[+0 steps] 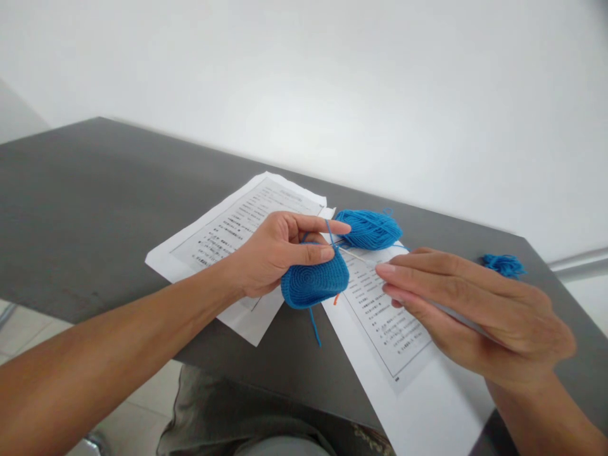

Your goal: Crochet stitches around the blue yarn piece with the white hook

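My left hand (280, 250) pinches a round blue crochet piece (313, 278) by its upper edge, thumb in front. A strand of blue yarn passes over the stretched index finger of that hand. From the right, my right hand (470, 304) grips a thin crochet hook (357, 256), whose tip reaches the top edge of the piece beside my left thumb. A blue yarn tail (315, 328) hangs below the piece, and a small orange bit (337, 299) shows at its lower right. Just behind lies a skein of blue yarn (369, 229).
Two printed sheets lie on the dark grey table (118, 190): a left sheet (204, 244) and a right sheet (413, 405). Toward the right edge sits a small bundle of blue yarn (504, 265). A white wall (304, 82) rises behind the table.
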The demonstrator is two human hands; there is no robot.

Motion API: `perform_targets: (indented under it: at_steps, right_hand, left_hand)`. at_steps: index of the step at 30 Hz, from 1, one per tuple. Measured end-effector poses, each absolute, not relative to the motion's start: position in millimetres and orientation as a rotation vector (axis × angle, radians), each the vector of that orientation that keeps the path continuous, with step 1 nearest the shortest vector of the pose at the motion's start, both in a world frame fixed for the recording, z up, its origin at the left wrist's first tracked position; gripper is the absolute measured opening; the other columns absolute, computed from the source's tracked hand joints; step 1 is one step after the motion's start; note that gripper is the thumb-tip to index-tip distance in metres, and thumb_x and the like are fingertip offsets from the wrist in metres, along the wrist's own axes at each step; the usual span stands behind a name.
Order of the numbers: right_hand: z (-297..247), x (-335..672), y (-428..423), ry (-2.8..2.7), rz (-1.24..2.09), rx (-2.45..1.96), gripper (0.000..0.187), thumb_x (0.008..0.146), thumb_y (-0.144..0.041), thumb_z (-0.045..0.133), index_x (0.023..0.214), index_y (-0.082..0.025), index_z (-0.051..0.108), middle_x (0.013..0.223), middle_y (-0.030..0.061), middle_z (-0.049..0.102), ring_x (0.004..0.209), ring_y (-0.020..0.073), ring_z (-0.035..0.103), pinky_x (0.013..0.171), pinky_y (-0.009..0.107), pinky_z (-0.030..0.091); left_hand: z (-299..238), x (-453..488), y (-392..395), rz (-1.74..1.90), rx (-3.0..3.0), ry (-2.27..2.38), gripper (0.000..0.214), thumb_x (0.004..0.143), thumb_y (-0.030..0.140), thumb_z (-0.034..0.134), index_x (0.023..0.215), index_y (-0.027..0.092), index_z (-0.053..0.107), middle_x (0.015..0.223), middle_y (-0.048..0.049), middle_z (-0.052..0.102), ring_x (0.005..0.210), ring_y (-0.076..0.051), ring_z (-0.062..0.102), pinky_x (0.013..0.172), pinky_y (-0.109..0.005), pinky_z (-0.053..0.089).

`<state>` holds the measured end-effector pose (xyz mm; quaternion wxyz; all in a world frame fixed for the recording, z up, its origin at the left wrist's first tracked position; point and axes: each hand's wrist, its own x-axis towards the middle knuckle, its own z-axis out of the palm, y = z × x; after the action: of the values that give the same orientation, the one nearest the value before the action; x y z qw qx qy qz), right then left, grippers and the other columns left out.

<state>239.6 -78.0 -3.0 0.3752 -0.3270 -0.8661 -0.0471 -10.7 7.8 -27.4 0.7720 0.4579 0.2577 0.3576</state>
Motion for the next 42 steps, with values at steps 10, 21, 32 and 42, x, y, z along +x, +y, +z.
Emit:
perform_targets:
  at_steps: [10, 21, 32, 42]
  right_hand:
    - [2, 242, -78, -2.189, -0.003, -0.848, 0.042, 0.095, -0.009, 0.079, 0.130, -0.033, 0.080, 0.106, 0.0027, 0.087, 0.081, 0.0227, 0.084, 0.069, 0.036, 0.074]
    - [1, 243, -75, -2.136, 0.061, -0.841, 0.048, 0.093, -0.009, 0.081, 0.132, -0.036, 0.080, 0.102, 0.0022, 0.087, 0.079, 0.0238, 0.084, 0.065, 0.036, 0.073]
    - [6, 242, -76, -2.083, 0.267, -0.861, 0.043, 0.092, -0.009, 0.081, 0.124, -0.037, 0.083, 0.095, 0.0015, 0.086, 0.065, 0.0210, 0.080, 0.047, 0.032, 0.066]
    - [-8, 229, -68, -1.378, 1.053, -0.921, 0.008, 0.091, -0.030, 0.088, 0.097, -0.025, 0.089, 0.070, 0.0033, 0.081, 0.038, 0.0124, 0.063, 0.029, 0.019, 0.050]
  left_hand:
    - [-25, -14, 8, 0.691, 1.077, 0.625, 0.034, 0.075, 0.021, 0.094, 0.107, 0.013, 0.089, 0.068, -0.0008, 0.068, 0.059, -0.015, 0.067, 0.055, -0.026, 0.055]
    - [-24, -15, 8, 0.663, 1.043, 0.590, 0.029, 0.075, 0.018, 0.092, 0.104, 0.014, 0.089, 0.068, -0.0019, 0.069, 0.057, -0.016, 0.067, 0.057, -0.029, 0.059]
    - [-26, -16, 11, 0.603, 1.108, 0.591, 0.020, 0.075, 0.018, 0.091, 0.094, 0.014, 0.090, 0.071, -0.0085, 0.078, 0.058, -0.017, 0.069, 0.055, -0.027, 0.058]
    - [-28, -14, 8, 0.667, 1.164, 0.550, 0.012, 0.076, 0.020, 0.091, 0.087, 0.016, 0.090, 0.077, -0.0103, 0.082, 0.067, -0.020, 0.074, 0.063, -0.030, 0.060]
